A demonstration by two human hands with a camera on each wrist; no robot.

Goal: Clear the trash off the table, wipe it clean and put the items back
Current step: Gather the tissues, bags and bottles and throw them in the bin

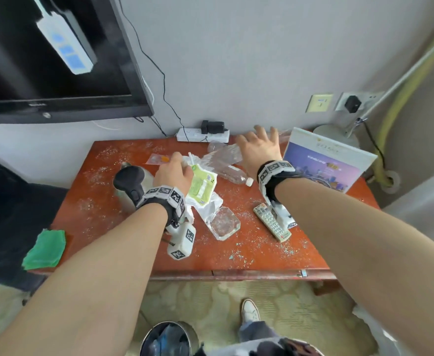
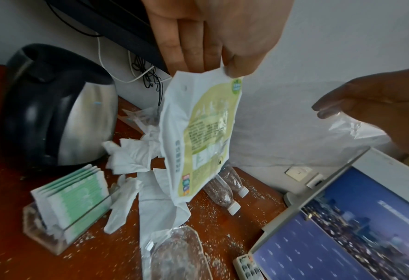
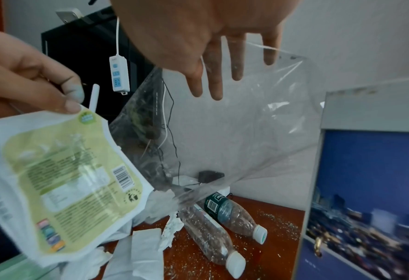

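Observation:
My left hand pinches the top corner of a green and white wrapper, which hangs above crumpled tissues; the pinch shows close up in the left wrist view, left hand. My right hand is spread with straight fingers at the back of the table, against a clear plastic bag. I cannot tell whether the right hand touches the bag. Two empty bottles lie under the bag on the crumb-strewn red table.
A kettle stands at the left, a glass ashtray and a remote in the middle. A picture board leans at the right. A green cloth lies on the front left corner, a bin stands below. A sachet holder stands by the kettle.

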